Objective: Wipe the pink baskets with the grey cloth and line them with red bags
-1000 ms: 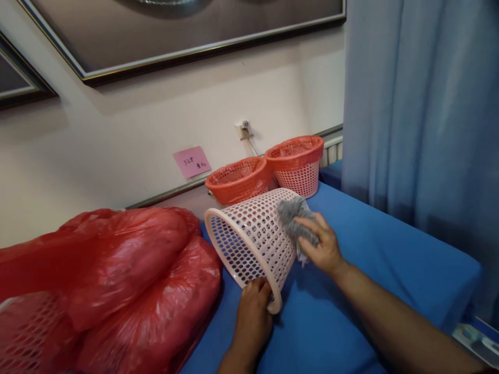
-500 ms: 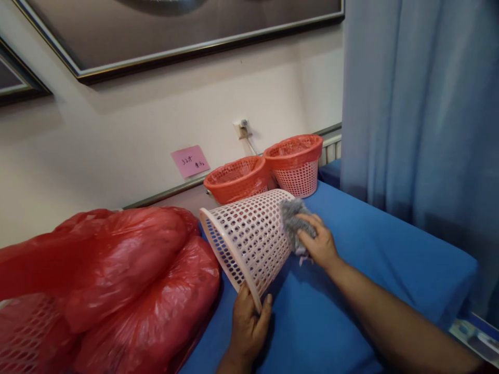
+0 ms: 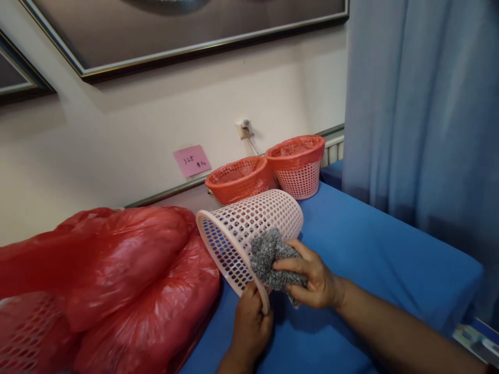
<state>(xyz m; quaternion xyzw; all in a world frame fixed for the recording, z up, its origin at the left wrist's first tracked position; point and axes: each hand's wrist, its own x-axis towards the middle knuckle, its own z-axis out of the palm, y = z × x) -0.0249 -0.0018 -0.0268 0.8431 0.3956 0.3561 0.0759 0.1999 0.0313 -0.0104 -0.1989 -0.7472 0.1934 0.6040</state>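
Observation:
A pale pink perforated plastic wastebasket [image 3: 249,218] lies tilted on its side over the blue-covered bed [image 3: 374,249], its open mouth facing left and toward me. My left hand [image 3: 251,322] grips the lower part of its rim, fingers curled over the edge. Bunched in my right hand [image 3: 312,272] is a fuzzy grey cloth [image 3: 273,257], pressed against the basket's side close to the rim. Part of the basket wall is hidden behind the cloth.
Two more baskets, lined with red bags, stand by the wall: a left basket [image 3: 237,182] and a right basket [image 3: 298,166]. Large red plastic bags [image 3: 148,275] heap at left. A blue curtain [image 3: 421,104] hangs right; a pink note [image 3: 192,160] and a socket [image 3: 244,129] are on the wall.
My right hand has slid the grey cloth from the basket's base end down and left toward the rim. My left hand keeps its hold on the rim; the basket has turned slightly.

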